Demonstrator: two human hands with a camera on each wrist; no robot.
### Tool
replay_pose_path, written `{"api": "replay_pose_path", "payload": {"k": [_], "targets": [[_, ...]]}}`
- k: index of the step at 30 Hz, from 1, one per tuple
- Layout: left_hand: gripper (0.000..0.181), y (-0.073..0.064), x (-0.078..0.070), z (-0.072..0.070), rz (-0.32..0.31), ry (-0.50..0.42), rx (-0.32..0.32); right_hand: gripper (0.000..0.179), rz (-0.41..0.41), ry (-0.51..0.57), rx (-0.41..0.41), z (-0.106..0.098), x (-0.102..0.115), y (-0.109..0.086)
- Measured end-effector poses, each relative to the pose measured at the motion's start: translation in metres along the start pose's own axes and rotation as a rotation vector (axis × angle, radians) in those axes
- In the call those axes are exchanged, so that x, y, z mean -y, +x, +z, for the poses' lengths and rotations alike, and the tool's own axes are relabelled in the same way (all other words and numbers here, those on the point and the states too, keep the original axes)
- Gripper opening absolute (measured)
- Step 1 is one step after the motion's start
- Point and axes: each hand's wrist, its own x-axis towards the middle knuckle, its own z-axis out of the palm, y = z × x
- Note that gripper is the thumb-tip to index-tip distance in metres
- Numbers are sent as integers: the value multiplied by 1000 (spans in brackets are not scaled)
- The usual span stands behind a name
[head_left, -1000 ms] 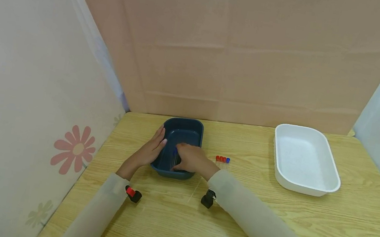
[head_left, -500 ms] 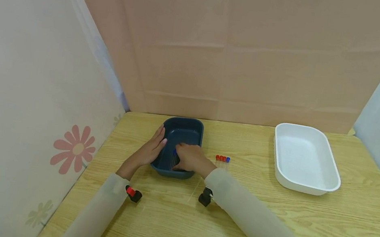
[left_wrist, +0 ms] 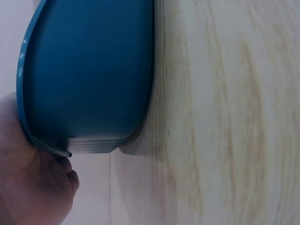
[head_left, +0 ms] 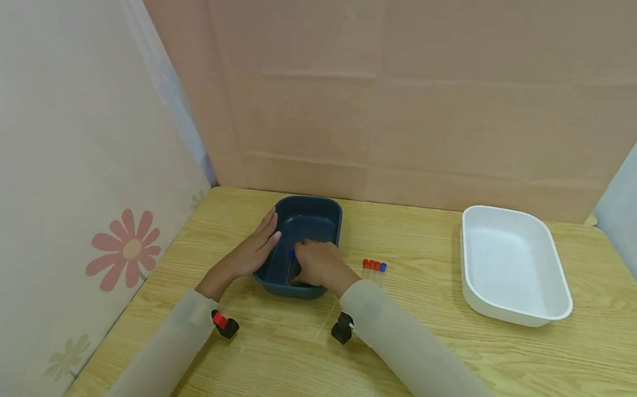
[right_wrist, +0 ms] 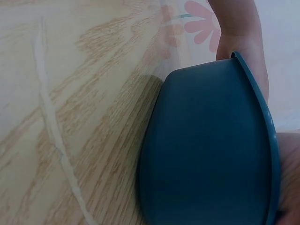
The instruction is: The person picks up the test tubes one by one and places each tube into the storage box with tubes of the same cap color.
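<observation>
A dark blue basin (head_left: 308, 228) stands on the table toward the back left. My left hand (head_left: 248, 253) holds its left rim, thumb on the inside and fingers along the outer wall; the left wrist view shows the palm against the rim. Inside the basin, my right hand (head_left: 317, 265) is curled over the near part of the floor. It grips a clear test tube with a blue cap (head_left: 293, 254), lying lengthwise between index finger and thumb. The basin wall (right_wrist: 211, 150) hides the right fingers from the right wrist camera.
Several clear tubes (head_left: 374, 266), capped red and blue, lie in a row right of the basin, partly behind the right forearm. A white tray (head_left: 514, 269) sits at the right. A brown paper sheet (head_left: 373, 83) hangs behind the table.
The right wrist and forearm have shifted slightly left, with the right hand staying inside the basin. The left hand and the basin keep their places.
</observation>
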Motion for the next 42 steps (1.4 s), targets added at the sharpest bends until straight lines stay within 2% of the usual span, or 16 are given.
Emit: {"api": "replay_pose_path", "payload": {"k": [9,16,23,33,42], "targets": [[68,0,-1,-1,-9,-9,11,80,-1,41,-2,-1,0,0],[64,-3,-2,0,-16,-19,6,80,-59,185,-112,-6,-4,-9],[63,-3,-3,0,-11,-21,0,73,-111,319,-246,-12,-13,-32],[64,-2,-1,3,-13,3,-17,70,-186,361,-309,-11,-21,-70],[65,-4,-1,3,-7,-3,-11,73,-124,373,-372,-13,-33,-114]]}}
